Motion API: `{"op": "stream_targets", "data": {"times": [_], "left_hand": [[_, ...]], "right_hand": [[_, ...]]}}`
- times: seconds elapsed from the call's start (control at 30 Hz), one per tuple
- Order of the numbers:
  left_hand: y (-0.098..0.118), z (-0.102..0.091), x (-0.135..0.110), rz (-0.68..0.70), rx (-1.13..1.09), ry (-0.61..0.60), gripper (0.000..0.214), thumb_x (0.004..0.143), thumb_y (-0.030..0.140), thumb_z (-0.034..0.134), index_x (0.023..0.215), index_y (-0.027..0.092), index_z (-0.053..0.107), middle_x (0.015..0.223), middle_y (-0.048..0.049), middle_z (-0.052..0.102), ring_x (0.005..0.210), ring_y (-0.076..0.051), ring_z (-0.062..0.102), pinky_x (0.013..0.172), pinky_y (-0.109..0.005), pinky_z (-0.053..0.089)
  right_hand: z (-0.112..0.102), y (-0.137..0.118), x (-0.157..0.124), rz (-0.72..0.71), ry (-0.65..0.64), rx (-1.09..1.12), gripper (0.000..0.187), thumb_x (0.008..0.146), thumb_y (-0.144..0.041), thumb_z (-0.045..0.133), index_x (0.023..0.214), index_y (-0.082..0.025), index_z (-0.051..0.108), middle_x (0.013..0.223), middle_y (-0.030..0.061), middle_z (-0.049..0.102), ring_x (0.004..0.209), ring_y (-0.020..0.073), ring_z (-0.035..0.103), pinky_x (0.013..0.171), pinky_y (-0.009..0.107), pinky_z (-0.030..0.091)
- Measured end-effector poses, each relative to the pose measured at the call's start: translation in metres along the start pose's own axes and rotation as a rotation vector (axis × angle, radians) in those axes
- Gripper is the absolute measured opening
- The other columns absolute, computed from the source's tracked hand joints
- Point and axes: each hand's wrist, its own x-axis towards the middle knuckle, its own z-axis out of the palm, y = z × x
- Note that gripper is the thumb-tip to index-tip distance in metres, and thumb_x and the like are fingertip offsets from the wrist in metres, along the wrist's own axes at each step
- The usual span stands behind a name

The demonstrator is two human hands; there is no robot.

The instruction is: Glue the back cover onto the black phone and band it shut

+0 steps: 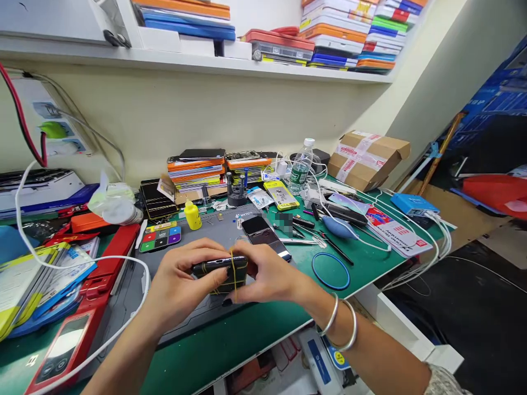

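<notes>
Between my two hands is a black smartphone (222, 265), its port edge facing up toward me, with a yellow rubber band around it. My left hand (187, 277) grips its left end, thumb along the near side. At the right end, my right hand (263, 274) pinches the phone and band with thumb and fingers. A dark face with yellow lines shows below the edge; whether it is a second item is unclear. Just beyond my right hand, another black phone (265, 236) lies on the grey work mat (222, 219).
A yellow bottle (192, 215) and a screw organiser (160, 237) sit at the mat's back left. Rightward lie a blue ring (330, 271), a blue air blower (338, 227), tools and cables. A water bottle (302, 167) and cardboard box (366, 159) stand behind. A white cable (144, 274) loops at left.
</notes>
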Motion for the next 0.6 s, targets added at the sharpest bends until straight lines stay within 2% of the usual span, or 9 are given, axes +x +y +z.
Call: {"op": "stream_targets", "data": {"times": [0.07, 0.1, 0.17, 0.23, 0.33, 0.4, 0.47, 0.53, 0.6], "left_hand": [[0.0, -0.001, 0.0, -0.022, 0.009, 0.021, 0.005, 0.078, 0.024, 0.072, 0.077, 0.024, 0.078, 0.08, -0.0027, 0.07, 0.073, -0.014, 0.066, 0.066, -0.018, 0.052], [0.0, -0.001, 0.001, -0.035, 0.017, 0.027, 0.008, 0.077, 0.023, 0.073, 0.083, 0.024, 0.078, 0.079, -0.002, 0.07, 0.072, -0.013, 0.066, 0.065, -0.017, 0.051], [0.002, -0.003, 0.005, -0.054, 0.033, 0.02, 0.026, 0.074, 0.019, 0.074, 0.099, 0.028, 0.077, 0.076, 0.0003, 0.068, 0.07, -0.011, 0.064, 0.062, -0.015, 0.049], [0.004, -0.005, 0.01, -0.053, 0.042, -0.023, 0.033, 0.073, 0.019, 0.074, 0.104, 0.029, 0.077, 0.075, 0.001, 0.067, 0.067, -0.009, 0.062, 0.06, -0.013, 0.047], [0.001, -0.008, 0.017, -0.073, 0.017, -0.014, 0.015, 0.07, 0.023, 0.077, 0.085, 0.025, 0.081, 0.075, -0.0013, 0.066, 0.069, -0.009, 0.059, 0.063, -0.013, 0.046], [-0.006, -0.01, 0.02, -0.153, -0.062, 0.12, 0.015, 0.066, 0.027, 0.081, 0.08, 0.024, 0.081, 0.078, -0.0014, 0.068, 0.072, -0.009, 0.061, 0.065, -0.013, 0.047], [-0.015, -0.016, 0.022, -0.269, -0.191, 0.327, 0.021, 0.063, 0.03, 0.083, 0.082, 0.023, 0.079, 0.082, -0.0003, 0.07, 0.073, -0.01, 0.063, 0.064, -0.014, 0.05], [-0.023, -0.023, 0.024, -0.388, -0.329, 0.53, 0.024, 0.062, 0.028, 0.081, 0.085, 0.021, 0.076, 0.08, 0.0, 0.071, 0.068, -0.011, 0.064, 0.06, -0.017, 0.052], [-0.03, -0.033, 0.027, -0.488, -0.44, 0.664, 0.019, 0.067, 0.019, 0.074, 0.086, 0.015, 0.071, 0.076, -0.0005, 0.069, 0.063, -0.011, 0.063, 0.057, -0.019, 0.053]], "right_hand": [[0.007, 0.011, -0.001, 0.049, -0.017, -0.003, 0.05, 0.058, -0.033, 0.085, 0.096, -0.016, 0.057, 0.072, -0.0063, 0.053, 0.063, 0.0067, 0.045, 0.057, 0.019, 0.032], [0.011, 0.016, -0.002, 0.072, -0.024, -0.002, 0.051, 0.058, -0.035, 0.085, 0.095, -0.016, 0.057, 0.074, -0.0053, 0.055, 0.065, 0.0078, 0.047, 0.058, 0.019, 0.033], [0.016, 0.027, -0.003, 0.104, -0.044, 0.005, 0.051, 0.058, -0.036, 0.085, 0.095, -0.016, 0.058, 0.079, -0.0036, 0.059, 0.069, 0.0095, 0.051, 0.06, 0.02, 0.035], [0.019, 0.035, -0.005, 0.115, -0.062, 0.025, 0.051, 0.058, -0.036, 0.085, 0.098, -0.016, 0.06, 0.083, -0.003, 0.061, 0.071, 0.0099, 0.053, 0.061, 0.02, 0.037], [0.02, 0.041, -0.005, 0.134, -0.073, 0.06, 0.054, 0.059, -0.036, 0.085, 0.103, -0.017, 0.06, 0.08, -0.0042, 0.06, 0.067, 0.0078, 0.049, 0.057, 0.018, 0.035], [0.019, 0.041, -0.005, 0.159, -0.061, 0.068, 0.053, 0.057, -0.035, 0.086, 0.098, -0.016, 0.059, 0.071, -0.0064, 0.052, 0.06, 0.0061, 0.043, 0.052, 0.017, 0.032], [0.017, 0.041, -0.004, 0.185, -0.06, 0.08, 0.05, 0.056, -0.034, 0.087, 0.091, -0.015, 0.058, 0.062, -0.0085, 0.045, 0.055, 0.0049, 0.038, 0.049, 0.017, 0.028], [0.013, 0.038, -0.007, 0.204, -0.105, 0.111, 0.042, 0.058, -0.035, 0.086, 0.081, -0.014, 0.058, 0.058, -0.0081, 0.047, 0.052, 0.0044, 0.039, 0.048, 0.016, 0.029], [0.008, 0.034, -0.014, 0.217, -0.177, 0.14, 0.036, 0.063, -0.039, 0.083, 0.07, -0.012, 0.06, 0.057, -0.0049, 0.052, 0.051, 0.0045, 0.042, 0.047, 0.016, 0.029]]}}
